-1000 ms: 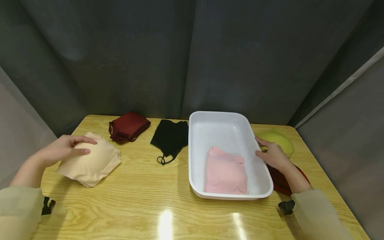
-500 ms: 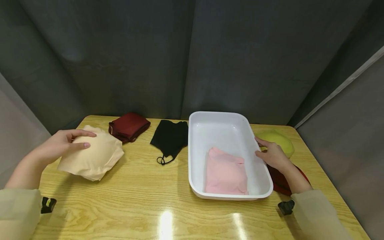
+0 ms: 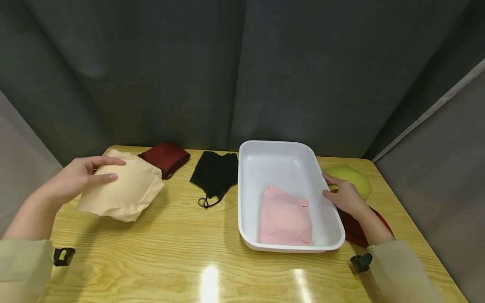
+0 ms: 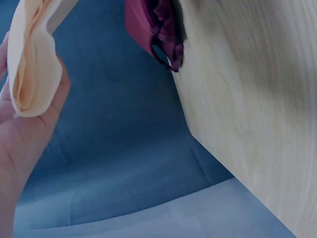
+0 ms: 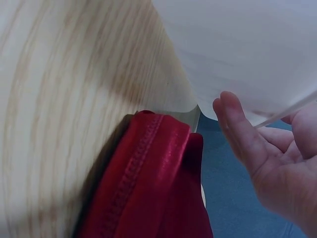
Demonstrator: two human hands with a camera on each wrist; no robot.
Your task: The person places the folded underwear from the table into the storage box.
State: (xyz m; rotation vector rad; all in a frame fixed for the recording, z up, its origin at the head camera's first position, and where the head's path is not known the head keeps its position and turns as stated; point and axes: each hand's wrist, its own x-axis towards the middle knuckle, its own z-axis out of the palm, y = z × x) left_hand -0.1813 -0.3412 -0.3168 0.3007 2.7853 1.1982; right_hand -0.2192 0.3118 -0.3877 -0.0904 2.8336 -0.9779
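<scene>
My left hand point(image 3: 87, 174) pinches a folded beige garment point(image 3: 130, 185) by its left side, thumb on one face and fingers over the top. It hangs tilted above the table at the left, and its layered folds point(image 4: 37, 64) show in the left wrist view. My right hand point(image 3: 346, 196) grips the right rim of a white plastic tub point(image 3: 280, 147). In the right wrist view its fingers point(image 5: 237, 124) lie against the tub's outer wall point(image 5: 237, 54). A folded pink garment point(image 3: 286, 219) lies flat inside the tub, towards its near end.
Behind the beige garment lies a folded dark red garment point(image 3: 168, 158). A black garment point(image 3: 216, 172) with a thin looped strap lies left of the tub. Right of the tub are a yellow-green garment point(image 3: 352, 179) and a red one point(image 3: 354, 229), partly under my right arm. Dark curtains point(image 3: 170, 75) stand behind the table.
My left hand has raised the beige garment off the table and shifted it slightly right and away, now overlapping the dark red garment. My right hand and the tub have stayed put.
</scene>
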